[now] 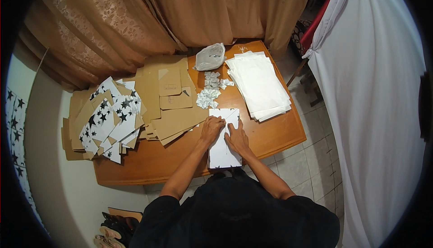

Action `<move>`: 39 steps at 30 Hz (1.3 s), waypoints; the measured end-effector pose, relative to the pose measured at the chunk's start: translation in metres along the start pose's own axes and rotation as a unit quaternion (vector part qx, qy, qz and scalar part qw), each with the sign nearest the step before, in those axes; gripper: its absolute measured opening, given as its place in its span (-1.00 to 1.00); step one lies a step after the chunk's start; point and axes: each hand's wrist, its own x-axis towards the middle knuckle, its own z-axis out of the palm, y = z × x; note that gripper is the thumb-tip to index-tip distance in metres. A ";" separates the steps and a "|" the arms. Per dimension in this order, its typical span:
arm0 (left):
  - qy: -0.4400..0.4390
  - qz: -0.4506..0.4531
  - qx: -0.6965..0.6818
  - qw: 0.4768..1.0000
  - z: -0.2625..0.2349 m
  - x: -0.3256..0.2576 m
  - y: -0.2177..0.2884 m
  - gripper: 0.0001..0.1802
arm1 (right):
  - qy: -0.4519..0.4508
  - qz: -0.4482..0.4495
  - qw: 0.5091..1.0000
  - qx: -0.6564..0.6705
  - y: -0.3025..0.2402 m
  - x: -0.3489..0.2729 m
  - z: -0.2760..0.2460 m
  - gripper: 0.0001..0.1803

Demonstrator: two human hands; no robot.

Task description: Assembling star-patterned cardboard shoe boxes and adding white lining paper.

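Note:
A white sheet of paper [223, 151] with black stars along its edges lies in front of me at the table's near edge, folded over into an upright rectangle with a seam down its middle. My left hand [212, 130] is on its upper left part, fingers bent together and closed on the paper near the seam. On the right side of the sheet rests my right hand [237, 139], fingers stretched out and lying on the paper, thumb toward the seam. Whatever is under the folded paper is hidden.
Brown cardboard pieces [173, 121] and a heap of star-printed pieces [97, 126] cover the left of the wooden table [270, 136]. Beyond my hands are small silvery packets [207, 98] and a plastic bag [210, 57]. White sheets [259, 85] are stacked at right.

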 end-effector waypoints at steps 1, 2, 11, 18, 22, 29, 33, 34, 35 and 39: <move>0.001 -0.001 0.001 1.000 0.002 -0.001 -0.002 -0.85 | -0.001 -0.001 1.000 0.000 -0.002 -0.001 -0.001 -0.48; -0.008 -0.023 -0.012 1.000 0.003 -0.001 -0.005 -0.87 | -0.007 0.011 1.000 -0.004 -0.004 -0.001 -0.002 -0.48; -0.001 -0.054 0.002 0.999 0.009 -0.008 -0.007 -0.89 | -0.034 0.033 0.999 -0.009 -0.006 -0.006 0.000 -0.39; -0.138 -0.129 -0.082 0.979 -0.010 0.019 -0.033 -0.77 | -0.061 0.008 0.998 0.008 0.008 -0.006 0.004 -0.37; 0.004 -0.072 -0.028 0.997 -0.008 0.019 -0.029 -0.53 | -0.016 -0.011 0.999 0.049 0.032 -0.013 0.007 -0.22; -0.018 -0.244 -0.139 0.959 0.017 -0.010 -0.033 -0.09 | -0.010 0.056 0.969 0.238 0.046 -0.012 0.030 0.09; -0.018 -0.319 -0.218 0.922 0.002 -0.028 0.021 -0.06 | -0.007 0.087 0.968 0.236 0.051 -0.019 0.019 0.06; -0.036 -0.307 -0.231 0.923 0.000 -0.038 0.022 -0.03 | -0.010 0.085 0.968 0.237 0.049 -0.019 0.019 0.06; -0.035 -0.309 -0.230 0.922 0.001 -0.047 0.024 -0.03 | 0.000 0.078 0.969 0.234 0.048 -0.018 0.019 0.01; -0.078 -0.281 -0.174 0.941 -0.005 -0.051 0.039 0.08 | -0.005 0.094 0.973 0.212 0.040 -0.015 0.014 -0.03</move>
